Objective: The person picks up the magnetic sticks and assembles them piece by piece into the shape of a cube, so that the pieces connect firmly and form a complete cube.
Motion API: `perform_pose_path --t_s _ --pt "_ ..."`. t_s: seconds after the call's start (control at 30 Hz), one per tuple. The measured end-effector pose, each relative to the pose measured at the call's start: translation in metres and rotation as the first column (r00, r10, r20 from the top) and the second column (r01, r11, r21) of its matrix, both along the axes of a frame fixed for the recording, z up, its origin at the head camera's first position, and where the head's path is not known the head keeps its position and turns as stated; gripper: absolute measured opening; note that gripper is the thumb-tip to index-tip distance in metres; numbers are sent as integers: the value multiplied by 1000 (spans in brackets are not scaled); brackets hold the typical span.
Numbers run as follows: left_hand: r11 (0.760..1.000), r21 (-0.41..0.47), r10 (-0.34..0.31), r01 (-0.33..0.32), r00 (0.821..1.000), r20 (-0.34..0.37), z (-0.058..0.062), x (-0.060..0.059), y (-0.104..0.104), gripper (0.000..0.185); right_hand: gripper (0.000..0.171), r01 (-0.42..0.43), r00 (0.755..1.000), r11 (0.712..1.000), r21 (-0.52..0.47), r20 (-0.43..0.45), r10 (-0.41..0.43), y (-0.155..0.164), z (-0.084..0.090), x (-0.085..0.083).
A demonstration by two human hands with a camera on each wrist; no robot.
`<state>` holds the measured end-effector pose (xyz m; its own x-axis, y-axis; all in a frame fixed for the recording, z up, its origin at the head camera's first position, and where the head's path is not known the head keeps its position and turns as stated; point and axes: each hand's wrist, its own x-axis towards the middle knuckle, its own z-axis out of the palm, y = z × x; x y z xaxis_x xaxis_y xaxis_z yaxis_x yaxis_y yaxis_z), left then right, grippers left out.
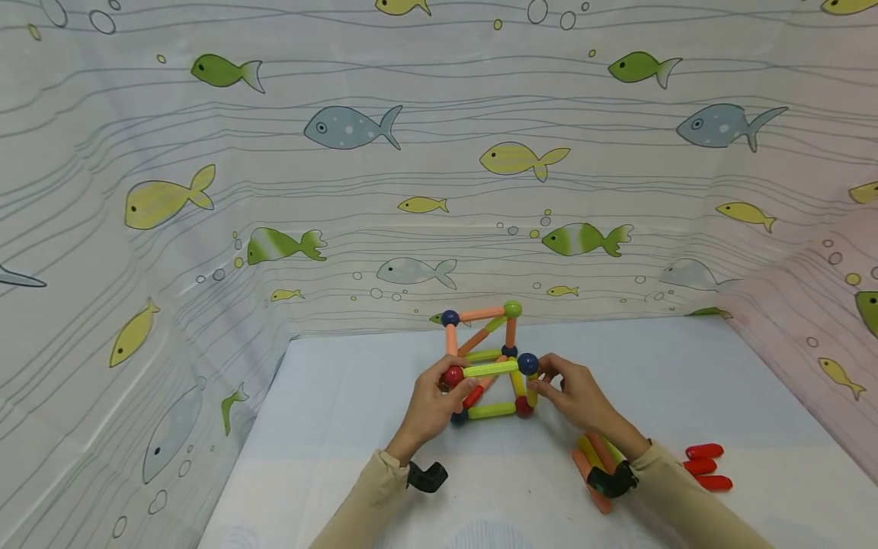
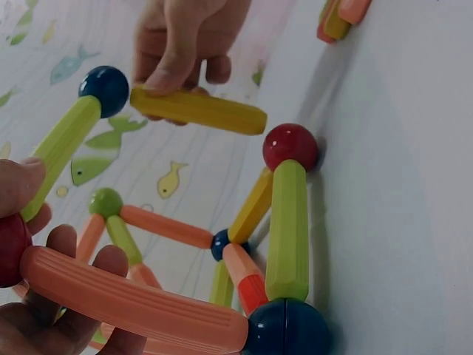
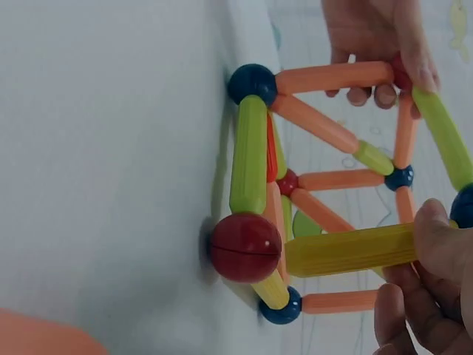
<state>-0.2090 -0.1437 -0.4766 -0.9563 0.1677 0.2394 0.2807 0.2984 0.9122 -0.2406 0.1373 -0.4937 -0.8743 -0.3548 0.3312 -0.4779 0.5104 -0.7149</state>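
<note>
A cube frame of coloured sticks and balls stands on the white table. My left hand grips its near upper left corner, fingers curled round a red ball and an orange stick. My right hand pinches a yellow stick just below the blue ball at the near upper right corner. The stick's lower end lies close to a red ball on the table. A ribbed green stick joins the two upper near balls.
Three short red sticks lie on the table right of my right wrist. A few orange and yellow sticks lie partly under that wrist. A fish-print curtain walls in the table at back and sides.
</note>
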Motion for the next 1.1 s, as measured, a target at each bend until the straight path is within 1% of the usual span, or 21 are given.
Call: perform_pose_path --t_s 0.33,0.47,0.6,0.67,0.77,0.83,0.9,1.0,1.1 --pt "1000 7 -19 19 1000 4 0 2 0 29 18 -12 1000 998 -56 11 12 -7 -8 3" --pt "1000 -11 -28 28 1000 2 1 3 1 30 19 5 1000 999 -50 -15 -5 -8 -10 5" --pt "999 -44 -29 28 999 -17 1 3 0 31 20 11 1000 999 -40 -25 -12 -7 -10 5" --pt "997 -73 -25 22 999 -41 2 3 -1 36 21 4 1000 999 -40 -22 -5 -7 -10 5" --pt "993 -114 -23 12 995 -96 4 3 -6 44 23 2 1000 999 -34 -13 -2 -7 -10 5" --pt "988 -154 -12 -8 991 -133 8 3 -10 48 23 1 1000 1000 -31 -2 -1 -6 -10 5" --pt "979 -201 0 -34 986 -166 12 4 -15 47 24 1 1000 1000 -28 7 0 -6 -11 6" --pt "963 -263 5 -58 981 -195 20 8 -21 41 26 -6 1000 1000 -27 12 6 -5 -10 7" --pt "950 -309 -19 -48 978 -209 25 10 -25 34 28 -19 1000 1000 -19 5 19 -4 -9 8"
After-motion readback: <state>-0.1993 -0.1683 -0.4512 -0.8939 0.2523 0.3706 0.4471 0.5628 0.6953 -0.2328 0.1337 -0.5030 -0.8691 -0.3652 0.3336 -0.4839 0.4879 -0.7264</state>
